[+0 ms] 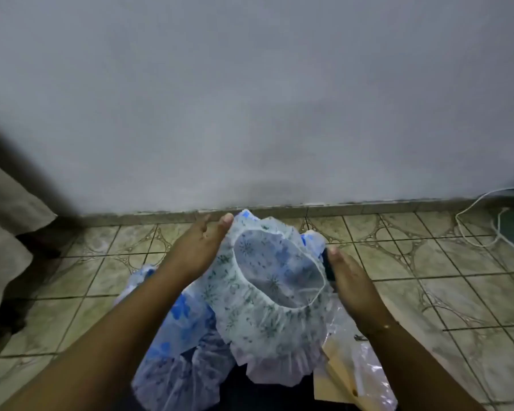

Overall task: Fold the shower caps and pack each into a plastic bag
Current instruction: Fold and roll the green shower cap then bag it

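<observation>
A pale shower cap point(261, 318) with a green flower print is held up in front of me, its elastic opening facing the camera. My left hand point(198, 249) holds its far left edge, thumb on the frill. My right hand point(349, 277) holds the cap's right side, fingers behind the fabric and hidden. Below lie more caps with blue flower prints point(178, 345). Clear plastic bags point(359, 360) lie under my right forearm.
Brown cardboard or paper point(336, 384) lies under the bags. The floor is patterned green tile point(428, 262), ending at a grey wall point(250, 114). A white cable point(484, 221) trails at the far right. Beige cloth point(3, 232) hangs at the left.
</observation>
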